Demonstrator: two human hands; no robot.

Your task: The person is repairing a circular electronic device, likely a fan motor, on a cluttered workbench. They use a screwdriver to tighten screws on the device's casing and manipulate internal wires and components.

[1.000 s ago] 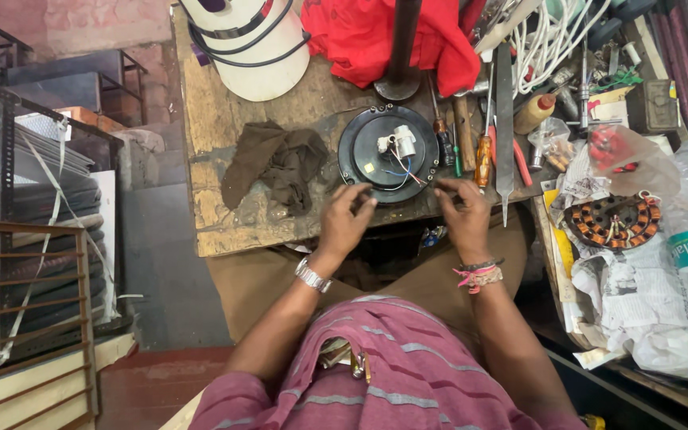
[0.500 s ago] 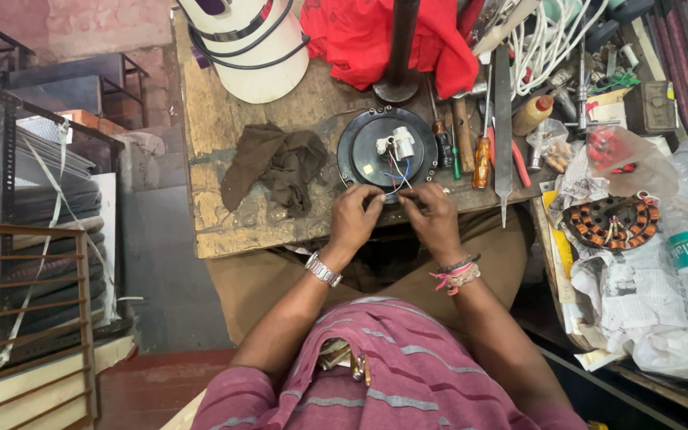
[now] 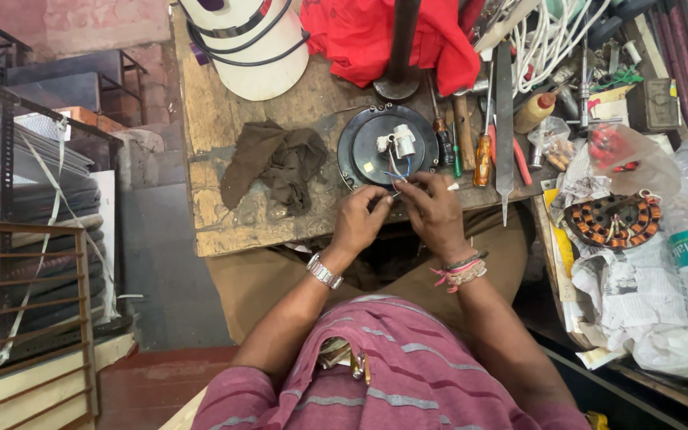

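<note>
Head view, hands (image 3: 404, 213) pinching wires (image 3: 396, 171), round motor housing (image 3: 388, 146)

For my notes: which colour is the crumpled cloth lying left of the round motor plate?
Dark brown cloth, seen best in the head view.

Both hands, left hand (image 3: 360, 219) and right hand (image 3: 433, 213), pinch thin wires (image 3: 396, 169) beside dark round motor housing (image 3: 384, 147).

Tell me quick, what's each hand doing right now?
Left hand: fingers pinched on the thin wires from the round motor housing.
Right hand: pinched on the same wires.
</note>
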